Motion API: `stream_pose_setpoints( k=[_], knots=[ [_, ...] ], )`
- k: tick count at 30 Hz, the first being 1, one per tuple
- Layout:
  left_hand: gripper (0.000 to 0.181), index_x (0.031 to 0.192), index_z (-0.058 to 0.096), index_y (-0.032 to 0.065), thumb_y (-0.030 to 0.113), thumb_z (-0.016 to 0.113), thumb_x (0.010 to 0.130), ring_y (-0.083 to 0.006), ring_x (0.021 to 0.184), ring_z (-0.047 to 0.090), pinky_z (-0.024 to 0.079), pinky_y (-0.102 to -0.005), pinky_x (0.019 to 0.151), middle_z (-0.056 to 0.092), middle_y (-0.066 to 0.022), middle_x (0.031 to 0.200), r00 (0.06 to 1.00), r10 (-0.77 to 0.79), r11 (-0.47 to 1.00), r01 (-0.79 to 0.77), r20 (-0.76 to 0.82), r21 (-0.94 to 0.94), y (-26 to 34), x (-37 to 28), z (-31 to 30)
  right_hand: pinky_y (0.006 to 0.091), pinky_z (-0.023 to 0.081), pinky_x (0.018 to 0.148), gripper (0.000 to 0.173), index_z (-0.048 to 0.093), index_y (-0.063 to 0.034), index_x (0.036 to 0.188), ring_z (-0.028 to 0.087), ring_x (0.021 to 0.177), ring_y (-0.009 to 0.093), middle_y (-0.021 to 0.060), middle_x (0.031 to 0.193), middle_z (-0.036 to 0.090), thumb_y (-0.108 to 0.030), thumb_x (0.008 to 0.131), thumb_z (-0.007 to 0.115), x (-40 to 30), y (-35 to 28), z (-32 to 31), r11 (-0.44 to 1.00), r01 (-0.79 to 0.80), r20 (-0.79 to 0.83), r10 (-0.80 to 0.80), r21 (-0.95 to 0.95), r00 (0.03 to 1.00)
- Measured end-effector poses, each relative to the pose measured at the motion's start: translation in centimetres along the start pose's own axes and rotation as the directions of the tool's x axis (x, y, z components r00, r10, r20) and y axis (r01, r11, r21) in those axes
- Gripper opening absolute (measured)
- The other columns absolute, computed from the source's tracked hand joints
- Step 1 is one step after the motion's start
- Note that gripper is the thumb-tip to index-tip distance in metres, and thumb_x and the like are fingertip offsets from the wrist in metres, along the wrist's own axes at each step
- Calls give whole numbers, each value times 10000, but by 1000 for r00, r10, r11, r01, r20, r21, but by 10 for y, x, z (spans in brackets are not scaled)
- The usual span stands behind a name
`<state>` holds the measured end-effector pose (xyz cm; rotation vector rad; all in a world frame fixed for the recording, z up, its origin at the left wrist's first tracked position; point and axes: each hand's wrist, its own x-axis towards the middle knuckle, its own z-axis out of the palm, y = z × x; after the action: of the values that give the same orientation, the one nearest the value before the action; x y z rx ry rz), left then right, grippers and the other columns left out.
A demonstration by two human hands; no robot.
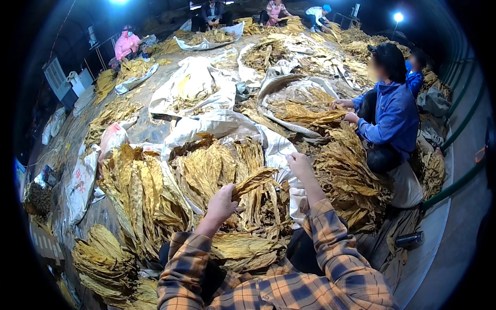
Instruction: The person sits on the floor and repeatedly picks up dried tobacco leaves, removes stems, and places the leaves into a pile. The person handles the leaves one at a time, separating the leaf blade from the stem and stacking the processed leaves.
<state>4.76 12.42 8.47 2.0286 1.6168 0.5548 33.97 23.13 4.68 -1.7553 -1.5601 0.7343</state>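
Observation:
My left hand [222,204] is closed on the end of a small bunch of dried yellow-brown leaves, like tobacco [255,181], which points up and to the right. Beyond the tip of that bunch, my right hand [300,164] is raised over the edge of a white woven sack [277,149]; its fingers are bent close together, and I cannot tell whether something thin is between them. Below both hands lie long loose leaves [209,164] on the opened sack. A flat pile of leaves [244,248] rests by my lap.
At the right a co-worker in a blue jacket [391,112] handles leaves beside a big leaf heap [348,174]. Stacked leaves [104,259] lie at lower left. A dark bottle [410,240] lies near the green metal frame [453,186] at right. More people sit among heaps farther back.

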Motion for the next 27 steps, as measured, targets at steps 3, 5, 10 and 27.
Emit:
stream_pose_setpoints(
  k=[3, 5, 10, 27],
  knots=[
    [328, 1019, 522, 44, 159, 682, 757, -322, 875, 592, 464, -385, 759, 596, -144, 924, 1000, 10, 1000, -10, 25, 11, 2, 1, 2, 331, 497, 659, 261, 662, -20, 865, 627, 687, 219, 81, 846, 675, -256, 881, 551, 0, -1, 6, 969, -98, 252, 39, 227, 967],
    [311, 1002, 516, 53, 139, 670, 746, -314, 872, 593, 468, -388, 757, 591, -137, 925, 999, 26, 999, -27, 19, 17, 1, 3, 6, 317, 497, 627, 285, 656, -12, 893, 593, 635, 179, 44, 875, 660, -277, 896, 550, -7, -7, 14, 940, -103, 332, -12, 325, 943],
    [270, 960, 507, 74, 105, 648, 732, -294, 848, 600, 477, -387, 740, 586, -117, 912, 999, 39, 999, -39, -7, 20, 2, -2, 1, 267, 466, 636, 225, 649, -43, 932, 567, 700, 126, -5, 875, 623, -254, 874, 597, -23, -46, 3, 909, -296, 524, 105, 295, 845],
    [244, 949, 524, 37, 180, 654, 800, -248, 787, 583, 475, -358, 699, 574, -105, 862, 989, -142, 988, 139, -32, -67, 13, 10, -9, 348, 491, 630, 101, 627, -41, 875, 621, 662, 277, 140, 825, 653, -120, 821, 594, 0, -9, -10, 985, 166, -237, -173, -47, 956]
  ],
)
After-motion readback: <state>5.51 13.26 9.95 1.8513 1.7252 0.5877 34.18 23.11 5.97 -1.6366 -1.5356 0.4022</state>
